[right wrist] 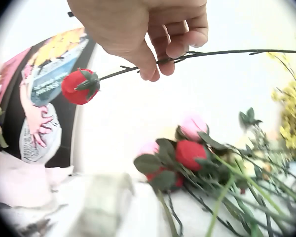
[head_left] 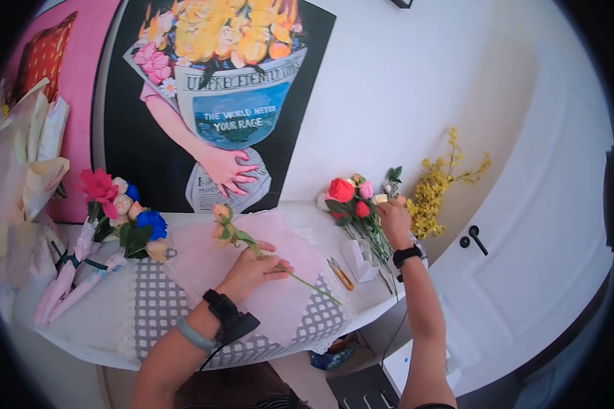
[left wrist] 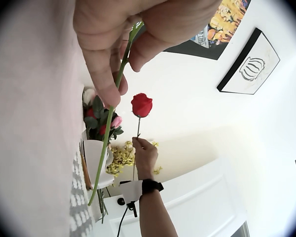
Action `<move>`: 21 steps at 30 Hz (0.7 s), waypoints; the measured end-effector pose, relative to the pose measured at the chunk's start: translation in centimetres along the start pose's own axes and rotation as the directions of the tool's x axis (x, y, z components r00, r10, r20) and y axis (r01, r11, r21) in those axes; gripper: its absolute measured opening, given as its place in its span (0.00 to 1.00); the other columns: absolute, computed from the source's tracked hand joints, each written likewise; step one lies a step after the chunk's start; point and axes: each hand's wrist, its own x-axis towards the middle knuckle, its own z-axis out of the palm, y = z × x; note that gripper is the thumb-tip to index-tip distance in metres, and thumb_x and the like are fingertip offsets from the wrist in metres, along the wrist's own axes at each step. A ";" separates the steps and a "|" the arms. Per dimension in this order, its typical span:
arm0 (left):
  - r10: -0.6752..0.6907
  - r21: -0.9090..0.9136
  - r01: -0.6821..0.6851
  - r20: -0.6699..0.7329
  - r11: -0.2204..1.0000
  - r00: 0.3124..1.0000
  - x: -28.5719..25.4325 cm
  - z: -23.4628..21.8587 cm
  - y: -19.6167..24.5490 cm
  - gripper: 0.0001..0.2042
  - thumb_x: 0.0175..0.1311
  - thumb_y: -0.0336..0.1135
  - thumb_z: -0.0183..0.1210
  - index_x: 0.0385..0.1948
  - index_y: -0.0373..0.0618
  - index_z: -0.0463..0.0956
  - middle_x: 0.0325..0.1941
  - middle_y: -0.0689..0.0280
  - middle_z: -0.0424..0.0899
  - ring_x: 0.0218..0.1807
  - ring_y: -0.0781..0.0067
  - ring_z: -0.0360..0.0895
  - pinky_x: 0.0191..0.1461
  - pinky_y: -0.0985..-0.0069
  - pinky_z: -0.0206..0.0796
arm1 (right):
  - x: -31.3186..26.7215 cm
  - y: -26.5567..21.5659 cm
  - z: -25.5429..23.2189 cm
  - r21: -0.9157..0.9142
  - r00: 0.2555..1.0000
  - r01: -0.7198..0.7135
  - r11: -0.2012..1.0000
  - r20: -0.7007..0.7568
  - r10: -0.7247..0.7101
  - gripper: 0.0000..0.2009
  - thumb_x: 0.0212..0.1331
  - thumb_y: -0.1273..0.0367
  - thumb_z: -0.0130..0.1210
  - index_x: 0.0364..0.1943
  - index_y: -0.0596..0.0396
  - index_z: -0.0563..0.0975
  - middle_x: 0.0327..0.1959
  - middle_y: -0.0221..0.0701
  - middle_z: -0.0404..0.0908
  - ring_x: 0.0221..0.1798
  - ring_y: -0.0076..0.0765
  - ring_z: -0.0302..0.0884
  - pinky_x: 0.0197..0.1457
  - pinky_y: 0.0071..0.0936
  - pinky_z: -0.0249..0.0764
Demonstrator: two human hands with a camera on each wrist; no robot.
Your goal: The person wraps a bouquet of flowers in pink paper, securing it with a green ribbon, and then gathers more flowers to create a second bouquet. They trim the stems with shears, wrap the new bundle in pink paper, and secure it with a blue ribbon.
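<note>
My left hand (head_left: 249,271) pinches the green stem of a peach rose (head_left: 222,219) between thumb and fingers, above a sheet of pink wrapping paper (head_left: 191,262). Its bloom points up and away, and the bare stem end slants down to the right. On the other side, my right hand (right wrist: 163,37) pinches the dark stem of a single red rose (right wrist: 80,86), which hangs above the table. Beneath it lies a pile of loose flowers with pink and red blooms (right wrist: 190,155), green leaves and crossing stems.
A white tape dispenser (head_left: 359,260) and orange-handled scissors (head_left: 341,274) lie right of the paper. A bouquet with blue and pink blooms (head_left: 151,223) lies on the left, near wrapped bunches (head_left: 31,170). Yellow sprays (head_left: 430,198) stand at the back right, before a white door (head_left: 525,225).
</note>
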 end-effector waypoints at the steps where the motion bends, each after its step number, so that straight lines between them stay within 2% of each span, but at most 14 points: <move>1: 0.016 -0.005 -0.016 0.024 1.000 1.000 0.1 -0.1 -0.2 0.11 0.63 0.26 0.48 0.44 0.41 0.58 0.40 0.50 0.75 0.48 0.56 0.76 0.52 0.65 0.71 | 0.8 -1.8 -1.3 -0.009 0.999 0.035 0.999 -0.028 -0.035 0.05 0.50 0.68 0.54 0.24 0.51 0.79 0.26 0.35 0.76 0.30 0.45 0.76 0.33 0.39 0.71; 2: 0.031 -0.011 -0.031 0.044 0.999 0.999 0.1 -0.1 -0.4 0.11 0.63 0.26 0.48 0.44 0.41 0.58 0.40 0.51 0.75 0.48 0.56 0.76 0.53 0.65 0.71 | 1.5 -3.8 -2.7 -0.015 0.996 0.070 0.997 -0.053 -0.071 0.05 0.50 0.68 0.54 0.24 0.52 0.79 0.26 0.34 0.76 0.30 0.45 0.76 0.32 0.39 0.71; 3: 0.044 -0.001 -0.044 0.060 0.999 0.997 -0.1 0.1 -0.2 0.12 0.63 0.26 0.48 0.45 0.40 0.57 0.40 0.51 0.75 0.47 0.57 0.77 0.52 0.66 0.72 | 1.9 -6.2 -4.3 -0.025 0.998 0.067 0.997 0.013 -0.067 0.04 0.50 0.70 0.55 0.24 0.54 0.79 0.26 0.34 0.77 0.30 0.45 0.76 0.31 0.37 0.71; 6: 0.060 0.039 -0.065 0.114 0.997 0.992 -0.3 0.9 0.2 0.14 0.63 0.27 0.49 0.47 0.38 0.56 0.40 0.53 0.75 0.45 0.60 0.78 0.50 0.69 0.73 | 1.3 -11.1 -5.1 0.426 0.977 0.145 0.893 0.083 -0.199 0.04 0.49 0.71 0.56 0.27 0.57 0.79 0.26 0.37 0.79 0.28 0.44 0.77 0.30 0.33 0.71; 8: 0.064 0.073 -0.075 0.141 0.995 0.988 -0.3 1.1 0.4 0.15 0.63 0.28 0.50 0.48 0.38 0.56 0.41 0.54 0.75 0.45 0.61 0.78 0.50 0.70 0.73 | 0.2 -14.6 -4.7 0.662 0.953 0.006 0.750 0.225 -0.205 0.06 0.48 0.72 0.57 0.30 0.58 0.80 0.27 0.40 0.80 0.28 0.43 0.77 0.32 0.31 0.72; 9: 0.069 0.078 -0.081 0.146 0.994 0.987 -0.3 1.1 0.4 0.15 0.63 0.29 0.50 0.49 0.39 0.56 0.41 0.55 0.75 0.45 0.61 0.78 0.50 0.70 0.73 | -0.3 -16.0 -4.5 0.692 0.938 -0.031 0.721 0.269 -0.217 0.06 0.49 0.71 0.58 0.30 0.59 0.80 0.27 0.40 0.80 0.28 0.42 0.77 0.32 0.31 0.72; 13: 0.134 0.097 -0.147 0.133 0.984 0.982 -0.4 1.0 0.5 0.14 0.65 0.31 0.48 0.49 0.40 0.57 0.45 0.55 0.74 0.45 0.62 0.78 0.49 0.70 0.73 | -1.6 -19.0 -3.2 0.721 0.881 -0.126 0.682 0.398 -0.258 0.07 0.48 0.73 0.57 0.32 0.60 0.80 0.28 0.41 0.80 0.29 0.43 0.77 0.33 0.31 0.72; 16: 0.190 0.093 -0.199 0.094 0.976 0.977 -0.1 0.7 0.3 0.13 0.67 0.32 0.46 0.48 0.40 0.58 0.46 0.55 0.72 0.45 0.63 0.78 0.49 0.69 0.73 | -2.2 -19.9 -2.6 0.713 0.918 -0.006 0.701 0.282 -0.279 0.11 0.48 0.74 0.56 0.37 0.60 0.79 0.30 0.41 0.79 0.30 0.44 0.77 0.34 0.34 0.73; 19: 0.202 0.098 -0.205 0.044 0.974 0.978 -0.1 0.7 0.3 0.12 0.68 0.34 0.45 0.47 0.39 0.60 0.44 0.56 0.73 0.43 0.65 0.78 0.49 0.69 0.74 | -2.5 -20.3 -2.7 0.612 0.881 0.099 0.784 0.312 -0.355 0.17 0.47 0.76 0.54 0.45 0.58 0.75 0.32 0.41 0.79 0.32 0.46 0.77 0.34 0.36 0.73; 21: 0.211 0.100 -0.211 0.010 0.972 0.977 -0.1 0.7 0.4 0.11 0.68 0.35 0.45 0.46 0.38 0.61 0.42 0.57 0.73 0.43 0.65 0.78 0.48 0.70 0.75 | -3.1 -20.7 -2.8 0.571 0.883 0.132 0.810 0.303 -0.358 0.20 0.46 0.77 0.53 0.49 0.57 0.72 0.33 0.41 0.78 0.33 0.47 0.78 0.33 0.37 0.74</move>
